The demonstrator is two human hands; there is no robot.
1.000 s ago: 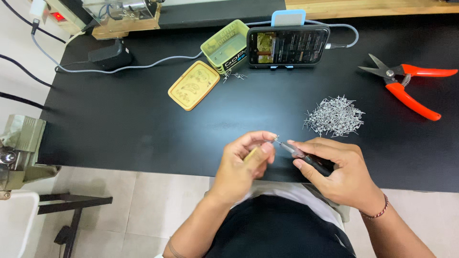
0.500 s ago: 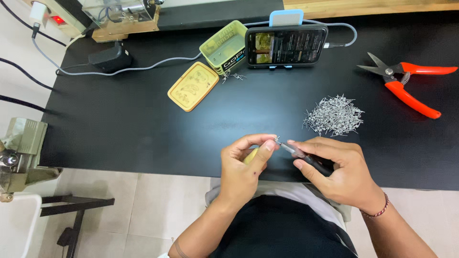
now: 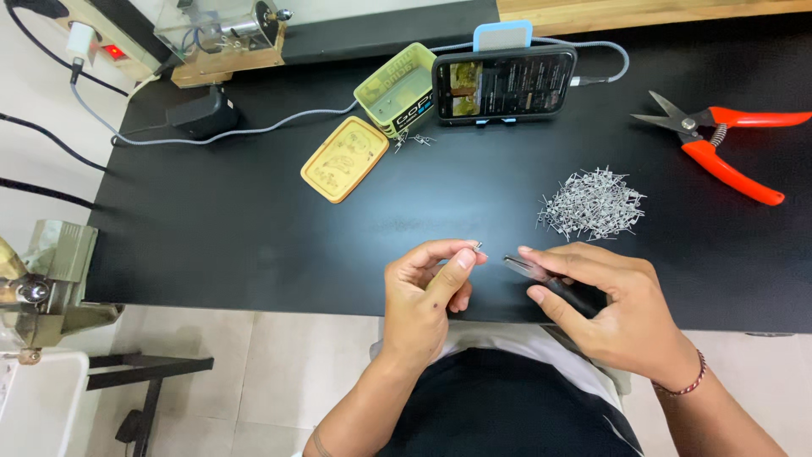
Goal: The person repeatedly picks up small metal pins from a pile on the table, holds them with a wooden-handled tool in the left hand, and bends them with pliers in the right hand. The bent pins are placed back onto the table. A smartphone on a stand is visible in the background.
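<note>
I am looking down on a black desk, which is carrying everything in view. Toward its far edge a phone is standing in a blue holder, an open yellow-green tin is sitting just beside it on the left, and the tin's lid is lying flat nearby. Red-handled cutters are resting at the far right, well apart from the hands. A heap of small metal pieces is lying between the phone and my right hand.

My right hand is closing around a dark slim plier-like tool, its tip pointing left toward the other hand — fingers wrapped, the index finger extended along the top. My left hand is pinching one tiny metal piece between thumb and fingertips, held just above the near edge of the desk; the remaining fingers are curling loosely inward.

Tool tip and piece are sitting close but apart. I judge that the work is going best when the pinch is leaving the piece's end exposed, the tool is approaching level, and both wrists are bracing near the desk edge — a piece this small is slipping easily.
</note>
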